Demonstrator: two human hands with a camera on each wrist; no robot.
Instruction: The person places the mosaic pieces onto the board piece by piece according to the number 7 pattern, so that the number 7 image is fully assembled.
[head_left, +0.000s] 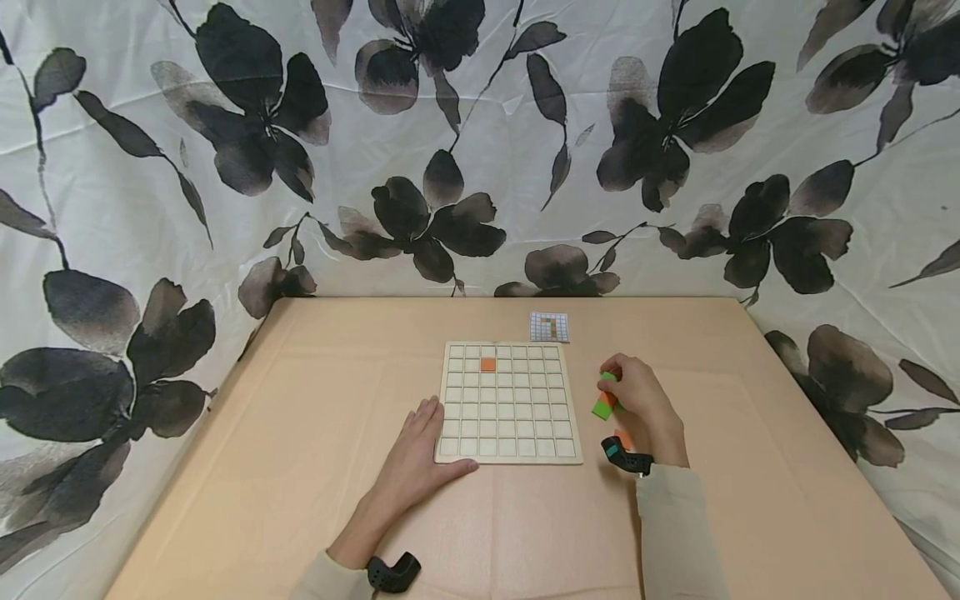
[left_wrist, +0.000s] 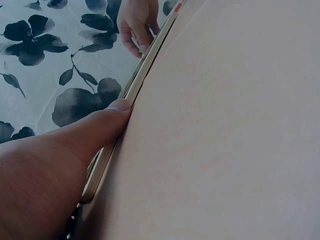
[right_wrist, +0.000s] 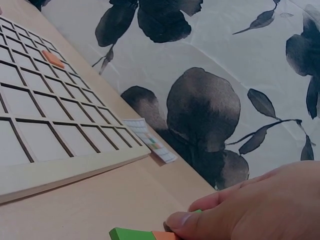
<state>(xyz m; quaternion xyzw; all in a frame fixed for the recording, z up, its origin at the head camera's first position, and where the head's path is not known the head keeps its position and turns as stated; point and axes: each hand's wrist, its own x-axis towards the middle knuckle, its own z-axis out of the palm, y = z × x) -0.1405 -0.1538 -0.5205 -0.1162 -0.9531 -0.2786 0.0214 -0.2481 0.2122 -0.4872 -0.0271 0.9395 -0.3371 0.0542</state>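
A pale square grid board (head_left: pixel 508 458) lies on the table, with one orange tile (head_left: pixel 488 364) in a cell of its second row. My left hand (head_left: pixel 420 454) rests at the board's near left corner, fingers extended along the left side and thumb against the front edge. To the right of the board, my right hand (head_left: pixel 641 404) pinches a green tile (head_left: pixel 608 377) between thumb and fingers. Just under those fingers, another green tile (head_left: pixel 602 409) and an orange one show, partly covered. One more orange tile (head_left: pixel 623 438) peeks out beside the right wrist.
Behind the board's far right corner lies a small card (head_left: pixel 549 327) printed with a coloured grid pattern. The wooden table (head_left: pixel 337 358) ends at a white cloth (head_left: pixel 525 150) with dark flowers. Black wrist bands sit on both wrists.
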